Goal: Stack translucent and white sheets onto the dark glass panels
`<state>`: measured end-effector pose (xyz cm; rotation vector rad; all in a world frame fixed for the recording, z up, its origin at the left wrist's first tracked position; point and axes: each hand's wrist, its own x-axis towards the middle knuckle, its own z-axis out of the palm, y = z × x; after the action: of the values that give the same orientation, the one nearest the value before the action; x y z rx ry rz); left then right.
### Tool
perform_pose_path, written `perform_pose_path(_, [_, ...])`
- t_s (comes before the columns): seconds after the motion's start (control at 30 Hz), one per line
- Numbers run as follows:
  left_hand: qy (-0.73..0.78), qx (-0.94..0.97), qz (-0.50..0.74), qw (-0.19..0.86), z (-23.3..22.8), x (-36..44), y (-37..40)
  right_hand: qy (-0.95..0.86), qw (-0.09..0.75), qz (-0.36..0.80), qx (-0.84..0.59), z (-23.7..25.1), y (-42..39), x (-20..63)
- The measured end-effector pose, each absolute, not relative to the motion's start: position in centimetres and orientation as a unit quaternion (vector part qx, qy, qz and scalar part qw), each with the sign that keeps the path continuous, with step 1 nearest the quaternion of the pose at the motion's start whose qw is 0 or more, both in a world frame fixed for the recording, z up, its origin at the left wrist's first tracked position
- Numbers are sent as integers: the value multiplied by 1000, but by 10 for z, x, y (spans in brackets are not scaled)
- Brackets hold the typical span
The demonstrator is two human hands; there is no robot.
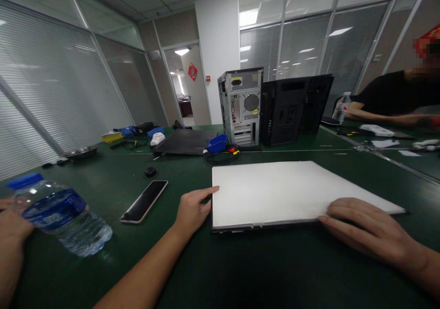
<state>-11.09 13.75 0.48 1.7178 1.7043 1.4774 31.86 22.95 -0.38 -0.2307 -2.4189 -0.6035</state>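
A flat white panel point(268, 194) with a thin dark frame along its near and left edges lies in front of me over the green table; it looks like a display's backlight panel. At its left edge, my left hand point(194, 208) grips the side, index finger stretched along the top and thumb lower at the rim. My right hand point(367, 226) holds the near edge toward the right, with fingers bent over the white surface and the thumb at the rim. Part of the right fingertips is hidden by the hand itself.
Left of me are a phone point(145, 202), a small black round piece point(150, 171) and a water bottle point(65, 217), with another person's hand point(13, 224) beside it. Behind the panel stand a computer case point(240, 107) and black panels point(285, 112). A co-worker point(392, 93) sits right.
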Motion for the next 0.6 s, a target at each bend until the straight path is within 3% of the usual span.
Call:
perform_pose_path(0.37, [574, 695, 431, 41, 0, -111, 138, -878, 393, -225, -155, 2, 221, 317])
perform_pose_path(0.6, [542, 721, 428, 51, 4, -100, 138, -847, 424, -204, -247, 31, 225, 334])
